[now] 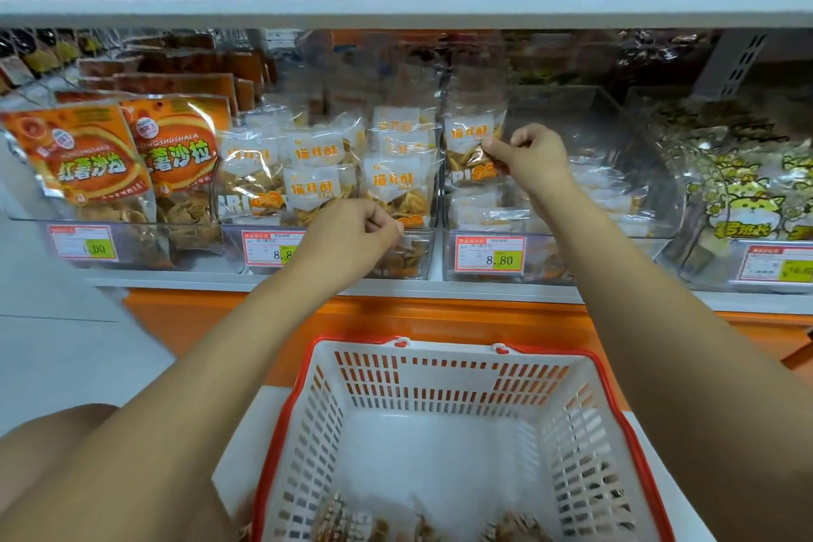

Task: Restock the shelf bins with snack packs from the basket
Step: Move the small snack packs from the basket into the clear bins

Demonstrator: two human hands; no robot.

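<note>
At the right bin (550, 262), fingers of the right hand (534, 156) pinch a snack pack (466, 143) while the left hand (352, 235) pinches a second pack (396, 187); seat both upright, labels forward.

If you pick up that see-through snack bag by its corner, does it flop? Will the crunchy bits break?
It probably crinkles and sags a little: the snack bag is thin clear film. It looks light, since the right hand only pinches its edge. The thin curled crisps inside would likely crack if squeezed.
</note>
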